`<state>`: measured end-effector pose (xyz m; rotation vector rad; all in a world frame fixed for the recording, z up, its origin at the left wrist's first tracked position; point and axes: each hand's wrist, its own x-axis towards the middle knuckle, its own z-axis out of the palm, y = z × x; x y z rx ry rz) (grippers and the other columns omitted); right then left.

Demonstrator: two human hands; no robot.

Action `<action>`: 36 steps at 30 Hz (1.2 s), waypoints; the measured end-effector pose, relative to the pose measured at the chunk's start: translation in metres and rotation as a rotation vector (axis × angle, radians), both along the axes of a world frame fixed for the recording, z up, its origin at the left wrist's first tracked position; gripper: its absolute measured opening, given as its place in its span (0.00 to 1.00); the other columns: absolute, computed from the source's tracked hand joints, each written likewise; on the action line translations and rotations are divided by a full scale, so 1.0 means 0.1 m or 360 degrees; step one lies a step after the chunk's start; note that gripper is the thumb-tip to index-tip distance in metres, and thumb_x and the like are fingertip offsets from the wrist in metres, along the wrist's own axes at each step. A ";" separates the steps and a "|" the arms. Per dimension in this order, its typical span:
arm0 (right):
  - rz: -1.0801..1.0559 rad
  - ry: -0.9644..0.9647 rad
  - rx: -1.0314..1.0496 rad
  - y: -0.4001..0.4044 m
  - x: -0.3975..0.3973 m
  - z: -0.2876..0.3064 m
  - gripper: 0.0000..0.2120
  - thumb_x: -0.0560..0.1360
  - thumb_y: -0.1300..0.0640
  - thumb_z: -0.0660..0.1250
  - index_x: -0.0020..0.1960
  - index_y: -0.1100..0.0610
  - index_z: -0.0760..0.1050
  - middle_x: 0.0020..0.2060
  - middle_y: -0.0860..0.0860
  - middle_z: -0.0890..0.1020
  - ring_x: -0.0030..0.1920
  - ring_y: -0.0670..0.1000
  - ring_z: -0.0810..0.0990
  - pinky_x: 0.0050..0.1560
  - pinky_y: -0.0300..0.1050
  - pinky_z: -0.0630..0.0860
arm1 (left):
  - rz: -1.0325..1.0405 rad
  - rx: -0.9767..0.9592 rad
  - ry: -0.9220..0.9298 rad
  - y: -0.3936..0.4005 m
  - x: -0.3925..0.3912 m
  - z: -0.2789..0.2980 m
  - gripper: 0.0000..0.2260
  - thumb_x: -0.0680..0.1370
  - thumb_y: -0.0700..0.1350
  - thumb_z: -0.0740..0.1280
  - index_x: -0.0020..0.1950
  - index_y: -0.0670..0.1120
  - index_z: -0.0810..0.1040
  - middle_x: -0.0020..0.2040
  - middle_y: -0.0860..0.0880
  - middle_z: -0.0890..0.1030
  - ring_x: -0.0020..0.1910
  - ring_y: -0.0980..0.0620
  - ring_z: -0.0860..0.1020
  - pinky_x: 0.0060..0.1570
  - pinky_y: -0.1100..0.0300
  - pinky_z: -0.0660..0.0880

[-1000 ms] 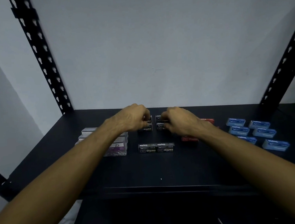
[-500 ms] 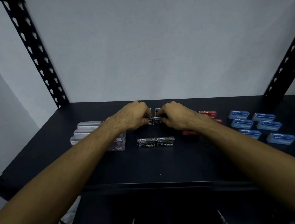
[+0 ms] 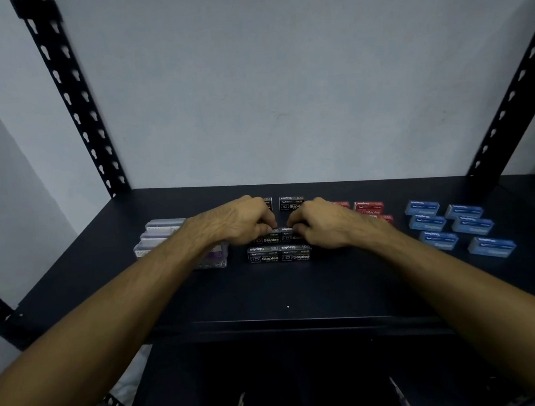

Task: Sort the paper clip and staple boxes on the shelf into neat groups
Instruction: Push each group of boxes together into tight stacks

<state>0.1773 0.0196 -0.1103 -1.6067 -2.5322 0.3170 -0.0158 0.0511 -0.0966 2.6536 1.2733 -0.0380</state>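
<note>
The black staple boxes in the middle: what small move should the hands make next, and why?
Probably draw the middle pair back until it meets the front pair, then let go. The left hand and the right hand each pinch one box of that pair, a narrow gap shows before the front pair, and the rear pair is still apart.

A dark metal shelf (image 3: 204,305) stands against a plain pale wall (image 3: 282,88), its perforated black uprights (image 3: 73,100) rising left and right in dim light.
</note>
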 end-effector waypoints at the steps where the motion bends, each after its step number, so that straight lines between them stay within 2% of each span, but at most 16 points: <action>1: 0.0012 0.0000 -0.0007 -0.02 0.00 0.01 0.12 0.79 0.59 0.60 0.56 0.55 0.81 0.48 0.50 0.84 0.44 0.47 0.77 0.46 0.39 0.69 | -0.0003 -0.0020 -0.0011 -0.03 0.00 0.01 0.11 0.81 0.45 0.64 0.61 0.50 0.82 0.49 0.57 0.83 0.50 0.57 0.77 0.49 0.65 0.68; 3: 0.0033 -0.0006 -0.0017 -0.04 0.00 0.03 0.12 0.79 0.59 0.59 0.53 0.54 0.82 0.46 0.50 0.84 0.45 0.48 0.79 0.46 0.40 0.70 | -0.0009 -0.0035 -0.0020 -0.08 -0.01 0.03 0.11 0.81 0.45 0.65 0.60 0.49 0.82 0.41 0.61 0.78 0.45 0.59 0.76 0.46 0.67 0.67; 4: 0.0043 -0.0017 -0.0021 -0.06 0.00 0.04 0.12 0.78 0.59 0.59 0.51 0.54 0.82 0.44 0.50 0.84 0.45 0.50 0.80 0.46 0.41 0.72 | -0.0016 -0.0031 -0.0016 -0.10 -0.01 0.03 0.11 0.81 0.45 0.65 0.60 0.49 0.82 0.41 0.61 0.78 0.45 0.59 0.75 0.46 0.67 0.66; 7: 0.0075 -0.0046 -0.0015 -0.09 -0.01 0.07 0.12 0.77 0.60 0.59 0.49 0.55 0.81 0.40 0.48 0.82 0.42 0.49 0.78 0.45 0.42 0.72 | -0.0043 -0.0029 0.0002 -0.15 -0.02 0.05 0.11 0.80 0.44 0.65 0.61 0.49 0.82 0.50 0.56 0.83 0.46 0.60 0.76 0.47 0.69 0.67; 10: 0.0094 -0.0042 -0.0039 -0.13 -0.01 0.09 0.12 0.78 0.60 0.59 0.48 0.53 0.81 0.38 0.46 0.80 0.41 0.48 0.77 0.45 0.41 0.71 | -0.0054 -0.0043 -0.0005 -0.19 -0.03 0.08 0.11 0.81 0.44 0.65 0.61 0.48 0.82 0.47 0.56 0.81 0.41 0.63 0.72 0.36 0.78 0.63; 13: 0.0099 -0.0036 -0.0077 -0.14 -0.01 0.09 0.12 0.79 0.59 0.59 0.49 0.52 0.81 0.38 0.44 0.80 0.42 0.47 0.78 0.48 0.43 0.74 | -0.0049 -0.0071 -0.0024 -0.22 -0.04 0.09 0.12 0.81 0.44 0.65 0.62 0.49 0.82 0.52 0.55 0.83 0.40 0.64 0.71 0.35 0.79 0.63; 16: 0.0097 -0.0035 -0.0101 -0.15 -0.02 0.09 0.12 0.79 0.59 0.59 0.51 0.52 0.81 0.40 0.43 0.81 0.42 0.45 0.78 0.49 0.43 0.75 | -0.0010 -0.0097 -0.0019 -0.22 -0.05 0.09 0.11 0.81 0.45 0.65 0.62 0.50 0.82 0.42 0.62 0.79 0.36 0.68 0.71 0.35 0.79 0.62; 19: 0.0075 -0.0017 -0.0126 -0.17 -0.02 0.10 0.11 0.79 0.56 0.59 0.49 0.52 0.81 0.37 0.42 0.80 0.40 0.42 0.78 0.48 0.44 0.76 | 0.0032 -0.0109 -0.0035 -0.25 -0.05 0.10 0.11 0.81 0.48 0.64 0.60 0.51 0.83 0.36 0.66 0.75 0.36 0.69 0.73 0.37 0.76 0.64; 22: 0.0019 0.0014 -0.0203 -0.21 -0.04 0.14 0.12 0.78 0.47 0.62 0.51 0.51 0.81 0.41 0.46 0.83 0.42 0.46 0.80 0.46 0.47 0.78 | 0.0081 -0.0189 -0.0049 -0.28 -0.07 0.11 0.12 0.78 0.56 0.66 0.58 0.53 0.83 0.43 0.60 0.81 0.43 0.61 0.78 0.45 0.65 0.73; 25: 0.0009 -0.0073 -0.0241 -0.25 -0.06 0.16 0.15 0.72 0.40 0.69 0.50 0.50 0.80 0.39 0.47 0.83 0.39 0.46 0.81 0.40 0.46 0.78 | 0.0092 -0.0211 0.0022 -0.30 -0.07 0.11 0.19 0.73 0.60 0.71 0.60 0.52 0.80 0.47 0.59 0.80 0.46 0.59 0.78 0.47 0.62 0.73; 27: 0.0036 -0.0162 -0.0185 -0.27 -0.07 0.14 0.14 0.70 0.42 0.72 0.50 0.50 0.79 0.37 0.46 0.81 0.38 0.47 0.80 0.37 0.44 0.75 | 0.0072 -0.0146 0.0090 -0.30 -0.06 0.08 0.22 0.71 0.58 0.74 0.63 0.51 0.79 0.49 0.56 0.80 0.48 0.56 0.78 0.48 0.61 0.73; 30: 0.0051 -0.0230 -0.0074 -0.27 -0.09 0.09 0.14 0.71 0.47 0.73 0.53 0.53 0.79 0.40 0.48 0.82 0.41 0.50 0.81 0.40 0.44 0.76 | 0.0069 -0.0045 0.0130 -0.30 -0.04 0.03 0.21 0.71 0.54 0.75 0.62 0.51 0.79 0.54 0.53 0.81 0.52 0.53 0.79 0.52 0.58 0.75; 32: 0.0064 -0.0231 -0.0045 -0.27 -0.10 0.07 0.14 0.72 0.49 0.73 0.54 0.54 0.79 0.43 0.49 0.83 0.43 0.50 0.81 0.43 0.46 0.78 | 0.0075 -0.0015 0.0122 -0.30 -0.03 0.02 0.18 0.72 0.52 0.75 0.60 0.51 0.80 0.53 0.53 0.82 0.51 0.53 0.79 0.52 0.56 0.76; 36: 0.0066 -0.0207 -0.0043 -0.26 -0.09 0.05 0.13 0.73 0.50 0.72 0.55 0.54 0.79 0.41 0.46 0.80 0.41 0.49 0.79 0.41 0.42 0.73 | 0.0076 0.0006 0.0110 -0.30 -0.03 0.00 0.16 0.72 0.52 0.75 0.58 0.52 0.80 0.51 0.54 0.82 0.50 0.53 0.79 0.52 0.55 0.77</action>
